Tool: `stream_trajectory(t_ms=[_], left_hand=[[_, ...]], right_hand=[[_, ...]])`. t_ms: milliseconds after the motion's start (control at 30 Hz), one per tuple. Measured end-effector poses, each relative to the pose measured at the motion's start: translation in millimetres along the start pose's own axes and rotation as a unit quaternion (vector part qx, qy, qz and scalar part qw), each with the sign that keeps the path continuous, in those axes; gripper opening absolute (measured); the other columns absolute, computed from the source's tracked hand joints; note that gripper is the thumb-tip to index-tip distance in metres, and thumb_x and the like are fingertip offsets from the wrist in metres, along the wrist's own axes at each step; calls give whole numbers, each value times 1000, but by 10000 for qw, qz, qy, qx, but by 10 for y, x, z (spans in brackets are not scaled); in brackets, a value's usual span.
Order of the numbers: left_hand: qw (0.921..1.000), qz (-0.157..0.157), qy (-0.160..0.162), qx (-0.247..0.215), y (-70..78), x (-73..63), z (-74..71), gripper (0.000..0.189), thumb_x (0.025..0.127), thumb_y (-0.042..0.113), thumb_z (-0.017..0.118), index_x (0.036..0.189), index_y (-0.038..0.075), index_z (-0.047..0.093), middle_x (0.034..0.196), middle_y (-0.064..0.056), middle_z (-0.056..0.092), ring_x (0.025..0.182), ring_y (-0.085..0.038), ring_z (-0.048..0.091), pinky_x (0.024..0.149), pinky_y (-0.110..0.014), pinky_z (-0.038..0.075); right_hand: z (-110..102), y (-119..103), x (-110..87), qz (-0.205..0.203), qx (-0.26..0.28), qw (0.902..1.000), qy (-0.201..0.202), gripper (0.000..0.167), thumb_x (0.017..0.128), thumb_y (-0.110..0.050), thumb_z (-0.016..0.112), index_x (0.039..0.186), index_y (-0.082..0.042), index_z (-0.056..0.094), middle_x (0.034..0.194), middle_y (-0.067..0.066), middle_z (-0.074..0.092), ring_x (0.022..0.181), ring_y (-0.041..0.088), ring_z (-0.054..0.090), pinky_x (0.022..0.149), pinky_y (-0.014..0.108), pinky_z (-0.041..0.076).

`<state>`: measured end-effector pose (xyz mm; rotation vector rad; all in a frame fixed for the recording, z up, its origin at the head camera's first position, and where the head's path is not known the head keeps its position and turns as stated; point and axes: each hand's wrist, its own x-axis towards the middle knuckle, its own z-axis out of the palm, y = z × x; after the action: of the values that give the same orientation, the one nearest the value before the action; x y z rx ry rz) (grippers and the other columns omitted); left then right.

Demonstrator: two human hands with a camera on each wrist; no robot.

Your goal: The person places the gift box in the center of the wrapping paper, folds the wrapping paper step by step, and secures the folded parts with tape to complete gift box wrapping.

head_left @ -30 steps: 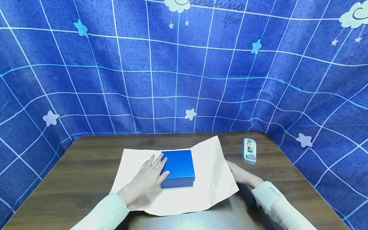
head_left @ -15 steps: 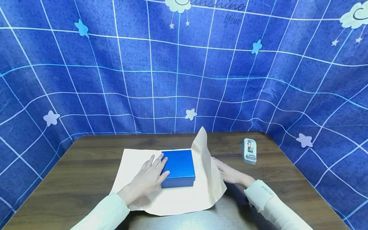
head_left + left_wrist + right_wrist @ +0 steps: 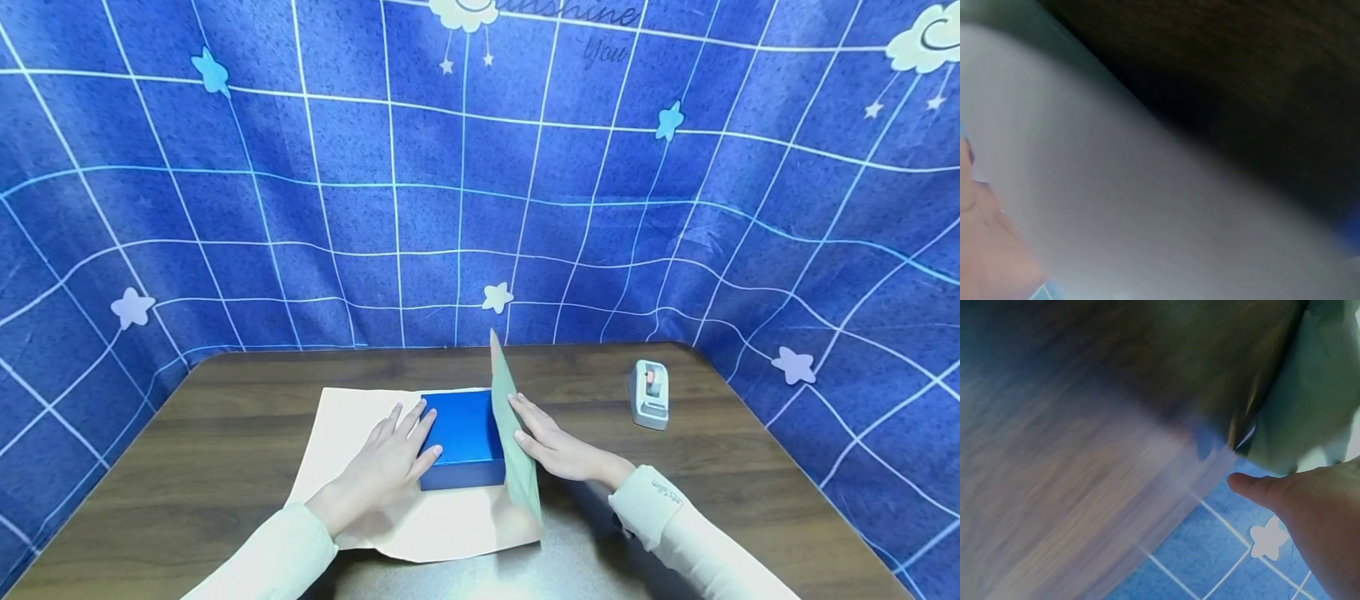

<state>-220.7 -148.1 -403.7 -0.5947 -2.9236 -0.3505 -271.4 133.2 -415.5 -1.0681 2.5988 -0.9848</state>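
A blue box (image 3: 459,433) with a lid stands on a sheet of wrapping paper (image 3: 442,525), cream on its upper face and pale green on its underside. My left hand (image 3: 378,475) rests with spread fingers on the box's left edge. The paper's right part is folded up along the box's right side, its green face (image 3: 1310,394) outward. My right hand (image 3: 558,442) presses that flap from the right with nearly straight fingers. In the left wrist view a blurred pale sleeve (image 3: 1135,187) covers most of the picture, and only some skin shows at lower left.
A small pale blue-green object (image 3: 649,396) with a pink part, perhaps a tape dispenser, lies at the back right of the brown wooden table (image 3: 225,442). A blue curtain (image 3: 420,217) with white grid lines hangs behind the table and along its sides.
My right hand has moved left, lifting the paper's right part from a slant to nearly upright beside the box. The left hand and the box have stayed in place.
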Motion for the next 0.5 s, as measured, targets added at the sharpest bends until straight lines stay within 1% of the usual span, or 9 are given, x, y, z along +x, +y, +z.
stream_trajectory(t_ms=[100, 233, 367, 500], left_hand=[[10000, -9, -10, -14, -3, 3, 7, 59, 95, 42, 40, 140, 4, 35, 149, -16, 27, 136, -44, 19, 107, -56, 22], [10000, -31, -16, -18, -14, 5, 19, 60, 95, 43, 40, 141, 5, 34, 149, -16, 26, 136, -44, 19, 107, -56, 22], [10000, -26, -1, -22, -25, 1, 30, 59, 95, 42, 39, 141, 4, 34, 149, -16, 26, 136, -44, 19, 107, -56, 22], [10000, 14, 46, -51, -23, 3, 37, 59, 95, 42, 40, 140, 4, 34, 149, -16, 27, 135, -45, 20, 106, -57, 23]], right_hand=[[24, -37, 26, -16, 1, 10000, -4, 58, 100, -29, 30, 148, -7, 5, 153, 18, -1, 141, 34, -1, 109, 58, 9], [49, -82, 64, -2, 20, 10000, -38, 58, 100, -30, 30, 148, -11, 4, 154, 17, -4, 142, 32, -3, 109, 58, 9], [73, -125, 103, 66, 45, 9999, -152, 57, 100, -33, 29, 148, -17, 3, 154, 15, -7, 142, 31, -6, 109, 58, 8], [100, -162, 136, 68, -25, 9998, -166, 57, 100, -34, 29, 148, -18, 5, 153, 16, -7, 141, 31, -7, 109, 58, 7]])
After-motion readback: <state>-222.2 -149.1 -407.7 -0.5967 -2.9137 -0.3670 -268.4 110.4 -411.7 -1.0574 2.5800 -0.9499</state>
